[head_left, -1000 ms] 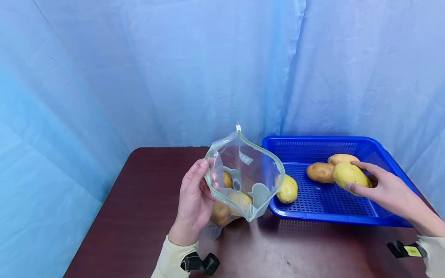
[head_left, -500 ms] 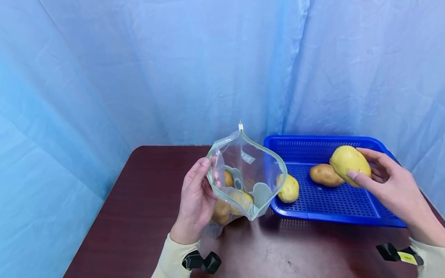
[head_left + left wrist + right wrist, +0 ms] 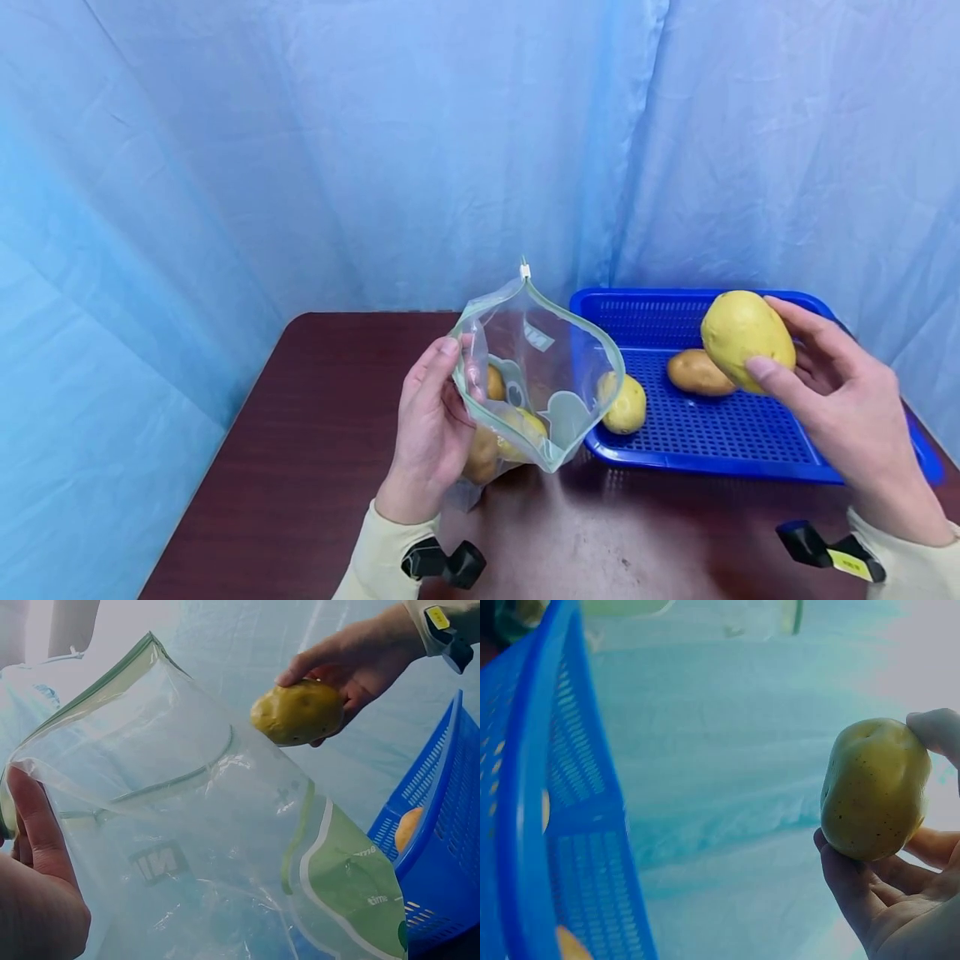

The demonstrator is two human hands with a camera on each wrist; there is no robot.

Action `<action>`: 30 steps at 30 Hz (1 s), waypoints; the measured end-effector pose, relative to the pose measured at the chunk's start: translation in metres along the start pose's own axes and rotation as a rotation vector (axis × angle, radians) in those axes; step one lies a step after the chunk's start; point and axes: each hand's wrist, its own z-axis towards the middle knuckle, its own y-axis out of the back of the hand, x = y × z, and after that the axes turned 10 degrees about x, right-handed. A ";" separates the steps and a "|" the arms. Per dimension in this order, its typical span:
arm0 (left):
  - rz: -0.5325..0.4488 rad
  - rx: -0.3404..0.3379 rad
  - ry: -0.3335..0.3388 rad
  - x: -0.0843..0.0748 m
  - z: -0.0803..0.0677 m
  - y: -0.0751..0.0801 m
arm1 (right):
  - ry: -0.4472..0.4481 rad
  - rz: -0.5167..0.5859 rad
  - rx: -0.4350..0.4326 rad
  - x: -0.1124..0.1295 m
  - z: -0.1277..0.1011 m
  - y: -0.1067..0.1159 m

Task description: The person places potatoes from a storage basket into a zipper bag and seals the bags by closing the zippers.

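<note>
My left hand [image 3: 431,429] pinches the left rim of a clear slider zip bag [image 3: 540,317] with a pale green edge. The bag's mouth gapes wide, and several potatoes lie low inside it, partly hidden by the film. My right hand [image 3: 847,392] grips a large yellow potato [image 3: 742,337] between thumb and fingers, raised above the blue basket [image 3: 720,468]. In the right wrist view this potato [image 3: 874,791] shows small dark specks. Inside the basket lie a brown potato [image 3: 697,372] and, at the left end, a yellow potato [image 3: 626,407] partly behind the bag.
The basket stands on the right of a dark reddish-brown table [image 3: 300,433], its left wall close to the bag. Blue cloth [image 3: 420,150] hangs behind and to the left of the table. A white slider [image 3: 525,271] sits at the bag's far corner.
My right hand has lifted the yellow potato up from the basket and slightly toward the bag. The left hand and bag have shifted a little to the right.
</note>
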 end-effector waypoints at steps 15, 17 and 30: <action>0.053 0.015 -0.002 0.000 0.004 -0.009 | 0.112 0.167 -0.011 0.045 0.009 -0.042; 0.072 0.018 -0.004 -0.001 0.005 -0.011 | 0.120 0.198 -0.003 0.049 0.011 -0.049; 0.089 0.047 0.033 -0.002 0.016 -0.014 | 0.098 -0.070 0.103 0.067 0.030 -0.107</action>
